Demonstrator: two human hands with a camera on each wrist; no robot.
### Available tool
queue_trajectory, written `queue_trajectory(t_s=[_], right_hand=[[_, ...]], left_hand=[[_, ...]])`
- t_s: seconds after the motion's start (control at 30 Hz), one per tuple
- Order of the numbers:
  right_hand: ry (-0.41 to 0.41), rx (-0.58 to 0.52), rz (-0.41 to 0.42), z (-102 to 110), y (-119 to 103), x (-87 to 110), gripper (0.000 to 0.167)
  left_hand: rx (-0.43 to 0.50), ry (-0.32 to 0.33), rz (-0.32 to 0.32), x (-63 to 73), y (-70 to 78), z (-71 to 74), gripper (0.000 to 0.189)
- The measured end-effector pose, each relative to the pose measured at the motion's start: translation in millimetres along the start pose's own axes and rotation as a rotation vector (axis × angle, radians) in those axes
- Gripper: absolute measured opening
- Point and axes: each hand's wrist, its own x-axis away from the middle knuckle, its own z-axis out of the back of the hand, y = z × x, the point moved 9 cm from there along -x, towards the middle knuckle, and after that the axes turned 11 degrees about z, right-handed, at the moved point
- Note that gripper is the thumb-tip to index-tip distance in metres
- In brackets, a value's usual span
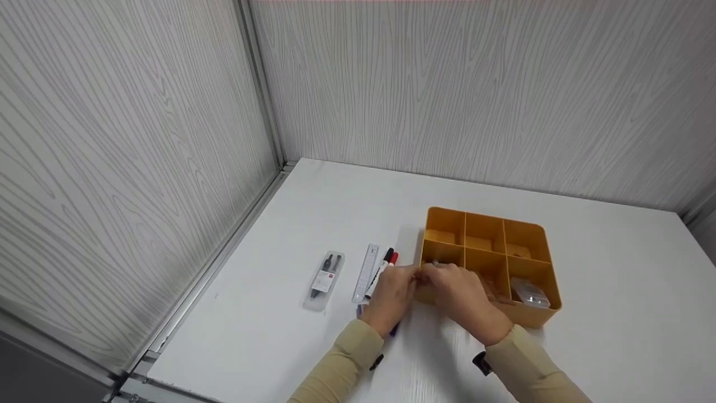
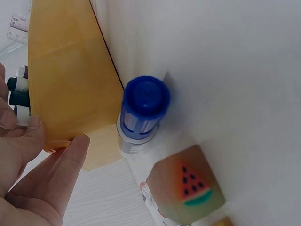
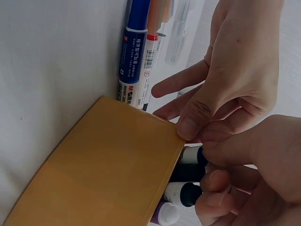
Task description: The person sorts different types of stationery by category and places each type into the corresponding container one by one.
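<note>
My left hand (image 1: 391, 294) grips the front left corner of an orange six-compartment box (image 1: 531, 318), its thumb and a finger on either side of the wall. Close beside it, my right hand (image 1: 464, 294) is at the front left compartment. In the right wrist view several short, dark-ended pens stick out past the box edge, and the right thumb and curled fingers pinch the end of one pen (image 3: 191, 154). A white pen with a black end (image 3: 190, 194) sits next to it. The pens' lower parts are hidden by the box wall.
Left of the box lie a clear ruler (image 1: 366, 274), black-capped and red-capped markers (image 1: 386, 266) and a compass set in a clear case (image 1: 325, 280). A blue-capped marker (image 2: 143, 101) and watermelon-print block (image 2: 188, 186) lie near the box. A clear plastic case (image 1: 530, 294) fills the front right compartment.
</note>
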Motion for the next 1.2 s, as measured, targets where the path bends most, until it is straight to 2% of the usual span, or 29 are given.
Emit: queue_trajectory(t_s=[0.13, 0.27, 0.4, 0.5, 0.6, 0.7, 0.77, 0.83, 0.97, 1.03, 1.2], right_hand=[[0.046, -0.045, 0.031, 4.5, -1.5, 6.5, 0.026], [0.142, -0.114, 0.027, 18.6, 0.2, 20.9, 0.022], [0.241, -0.141, 0.03, 36.2, 3.6, 40.4, 0.027], [0.298, -0.201, 0.02, 47.4, 9.3, 56.6, 0.034], [0.351, -0.257, -0.002, 58.7, 18.7, 74.0, 0.039], [0.41, -0.259, -0.04, 70.5, 33.9, 92.8, 0.038], [0.44, -0.247, -0.092, 76.6, 49.1, 106.8, 0.034], [0.455, -0.229, -0.184, 79.9, 68.1, 122.1, 0.03], [0.438, -0.182, -0.394, 77.4, 106.8, 154.3, 0.022], [0.416, -0.167, -0.474, 72.1, 121.9, 168.6, 0.02], [0.342, -0.221, -0.558, 53.9, 142.0, 190.5, 0.021]], left_hand=[[-0.007, 0.008, -0.004, -0.3, 0.4, -0.7, 0.02], [-0.002, 0.03, -0.03, -2.0, 2.8, 1.0, 0.013], [0.01, 0.04, -0.034, -3.7, 3.4, 2.4, 0.007], [-0.005, 0.048, -0.041, -4.3, 4.3, 3.0, 0.006], [-0.013, 0.054, -0.049, -4.6, 5.3, 3.5, 0.006], [-0.02, 0.059, -0.058, -4.4, 6.3, 3.9, 0.007], [-0.024, 0.064, -0.06, -4.4, 6.5, 4.2, 0.009], [-0.024, 0.062, -0.056, -4.4, 6.2, 3.7, 0.01], [-0.014, 0.052, -0.051, -4.0, 5.9, 2.9, 0.011], [-0.01, 0.048, -0.05, -3.9, 6.0, 2.3, 0.011], [0.0, 0.041, -0.048, -3.6, 6.7, 1.2, 0.012]])
